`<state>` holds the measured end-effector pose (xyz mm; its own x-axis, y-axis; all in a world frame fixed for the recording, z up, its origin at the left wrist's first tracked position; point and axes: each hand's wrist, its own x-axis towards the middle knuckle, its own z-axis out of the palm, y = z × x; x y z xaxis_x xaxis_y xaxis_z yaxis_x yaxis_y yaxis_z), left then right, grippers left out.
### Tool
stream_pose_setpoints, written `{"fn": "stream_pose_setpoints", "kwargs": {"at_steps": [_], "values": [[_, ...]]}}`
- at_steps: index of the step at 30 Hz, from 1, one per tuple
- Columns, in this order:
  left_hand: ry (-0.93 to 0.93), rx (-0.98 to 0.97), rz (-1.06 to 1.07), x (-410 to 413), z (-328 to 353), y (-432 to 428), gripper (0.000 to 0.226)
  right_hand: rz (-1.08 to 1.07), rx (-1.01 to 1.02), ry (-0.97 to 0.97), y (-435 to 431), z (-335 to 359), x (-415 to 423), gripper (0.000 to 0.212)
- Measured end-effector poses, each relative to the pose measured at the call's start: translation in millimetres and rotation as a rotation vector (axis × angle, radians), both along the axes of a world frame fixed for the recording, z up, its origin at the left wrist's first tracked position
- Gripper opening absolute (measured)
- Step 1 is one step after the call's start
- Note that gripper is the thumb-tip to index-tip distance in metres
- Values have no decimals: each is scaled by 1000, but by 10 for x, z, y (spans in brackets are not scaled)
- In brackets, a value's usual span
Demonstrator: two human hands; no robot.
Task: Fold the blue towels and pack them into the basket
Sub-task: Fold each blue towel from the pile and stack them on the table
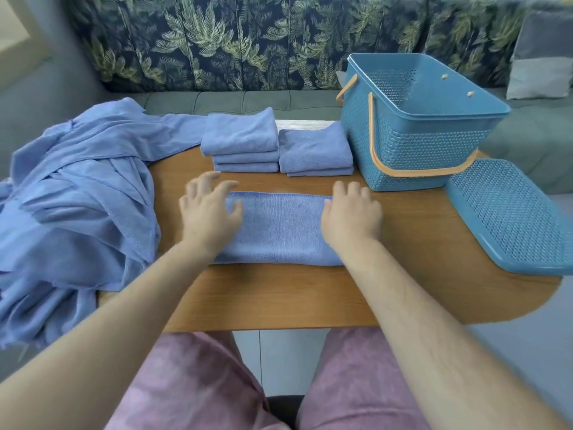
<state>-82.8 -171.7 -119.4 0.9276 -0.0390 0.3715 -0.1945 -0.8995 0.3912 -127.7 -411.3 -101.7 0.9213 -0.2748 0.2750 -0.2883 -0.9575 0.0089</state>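
flat, both hands on towel (280,226)

Left hand (211,210), right hand (351,213): palms down.

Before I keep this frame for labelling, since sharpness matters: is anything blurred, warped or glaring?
Head view: the left hand is smeared at the fingers, while the right hand and towel are crisp; head view also bows the table edge and basket walls, wide-angle style; light soft and even, no glare.
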Motion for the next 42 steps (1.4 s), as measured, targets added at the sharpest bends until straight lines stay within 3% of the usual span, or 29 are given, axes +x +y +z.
{"fn": "stream_pose_setpoints", "kwargs": {"at_steps": [2,5,12,19,29,32,35,42], "values": [[9,36,-164,-174,-37,-305,44,186,104,-11,326,-73,-24,45],[189,115,-241,-296,-191,-539,52,334,249,136,605,-269,-2,53],[356,177,-37,-204,-265,-152,68,318,287,277,391,-361,-16,61],[454,231,-48,-162,-202,35,76,232,281,311,91,-355,-106,59],[426,283,-69,-91,-191,2,72,167,268,328,70,-356,-107,59],[230,372,-35,-182,-167,-158,60,103,274,351,151,-347,-134,60],[15,262,-83,-583,-92,-474,54,49,289,378,226,-300,-182,60],[222,178,-335,-1115,-288,-357,62,74,337,376,370,-226,-943,61]]}}
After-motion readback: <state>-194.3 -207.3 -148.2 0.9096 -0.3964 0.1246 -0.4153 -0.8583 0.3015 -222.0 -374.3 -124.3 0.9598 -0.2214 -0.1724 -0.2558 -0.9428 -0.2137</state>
